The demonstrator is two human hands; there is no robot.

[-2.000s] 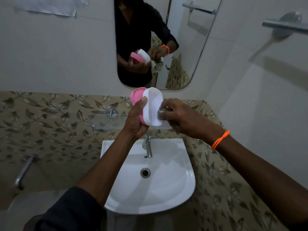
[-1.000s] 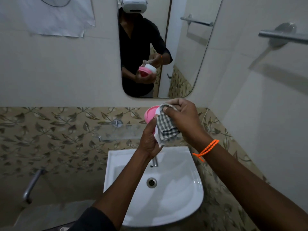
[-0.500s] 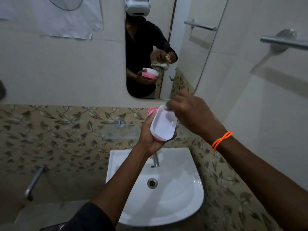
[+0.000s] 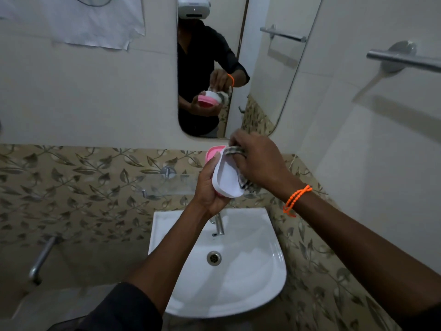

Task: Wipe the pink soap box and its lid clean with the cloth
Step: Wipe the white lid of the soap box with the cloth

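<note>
Soap box (image 4: 228, 177) gripped by left hand (image 4: 206, 187); right hand (image 4: 259, 161) pinches cloth (image 4: 235, 150) inside it.

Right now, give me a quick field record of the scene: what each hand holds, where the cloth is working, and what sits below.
left hand: grips white part and pink part stacked together
right hand: grips checked cloth, pressing it against the white part
cloth position: along the white part's right edge
below: white sink, tap
wrist: orange bracelet on right arm
</note>
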